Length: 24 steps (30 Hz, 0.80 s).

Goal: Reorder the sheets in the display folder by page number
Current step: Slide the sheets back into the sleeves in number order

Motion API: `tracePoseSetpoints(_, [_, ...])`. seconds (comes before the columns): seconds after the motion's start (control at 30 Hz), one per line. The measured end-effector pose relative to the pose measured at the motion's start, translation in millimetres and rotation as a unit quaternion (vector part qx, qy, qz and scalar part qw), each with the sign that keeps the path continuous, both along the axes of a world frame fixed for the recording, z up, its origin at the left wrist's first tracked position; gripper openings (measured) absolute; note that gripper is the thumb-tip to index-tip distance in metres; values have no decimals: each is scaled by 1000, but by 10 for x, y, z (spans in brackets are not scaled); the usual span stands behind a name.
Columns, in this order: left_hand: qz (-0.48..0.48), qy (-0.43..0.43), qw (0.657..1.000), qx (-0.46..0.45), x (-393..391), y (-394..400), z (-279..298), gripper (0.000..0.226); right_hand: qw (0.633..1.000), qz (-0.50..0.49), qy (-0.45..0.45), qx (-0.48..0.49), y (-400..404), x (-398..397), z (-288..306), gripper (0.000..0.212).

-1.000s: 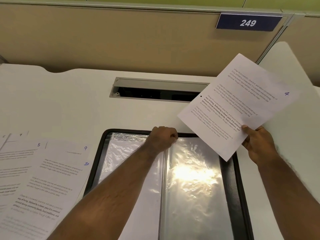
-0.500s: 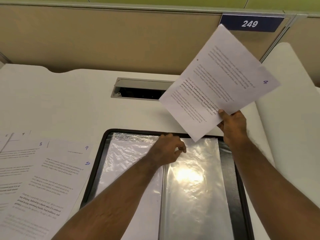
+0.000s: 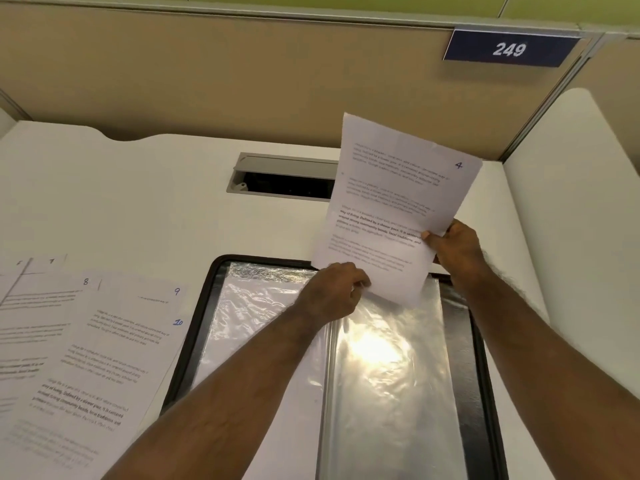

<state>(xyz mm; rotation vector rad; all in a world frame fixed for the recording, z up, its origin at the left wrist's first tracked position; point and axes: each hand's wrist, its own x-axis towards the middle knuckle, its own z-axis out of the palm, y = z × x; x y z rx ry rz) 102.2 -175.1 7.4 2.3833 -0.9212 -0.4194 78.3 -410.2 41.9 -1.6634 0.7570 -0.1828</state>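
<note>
since the earlier frame i see the sheet marked 4 (image 3: 398,209) has swung from a tilted, raised pose down to near upright, with its bottom edge now at the top of the display folder (image 3: 479,358). left hand (image 3: 334,294) has moved off the sleeve rim and now pinches the sheet's lower left corner, fingers curled round it. right hand (image 3: 457,249) still pinches the sheet's right edge, thumb on the printed face.

near to far: both forearms come in from the bottom. folder lies open on the white counter (image 3: 138,202), black border, glare on the clear right sleeve (image 3: 388,375); left sleeve crinkled. the sheet's lower edge overlaps the top of the right sleeve; can't tell if it's inside the pocket. loose sheets (image 3: 86,358) lie fanned left of the folder, numbered 7, 8, 9, 10 in blue ink. behind the folder, a grey cable slot (image 3: 284,176) in the counter, partly hidden by sheet 4. farther back, a tan partition with a blue plate (image 3: 509,48) reading 249.
</note>
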Motion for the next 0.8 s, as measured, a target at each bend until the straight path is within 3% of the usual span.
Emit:
tracePoseSetpoints(0.13, [-1, 42, 996, 83, 109, -9, 25, 24, 1000, 14, 13, -7, -239, -97, 37, 38])
tracePoseSetpoints(0.33, [-21, 9, 992, 125, 210, -34, 82, 16, 1000, 15, 21, 7, -431, -214, 18, 37])
tracePoseSetpoints(0.8, [51, 77, 992, 91, 406, 67, 87, 8, 997, 50, 40, 50, -568, -279, -66, 40])
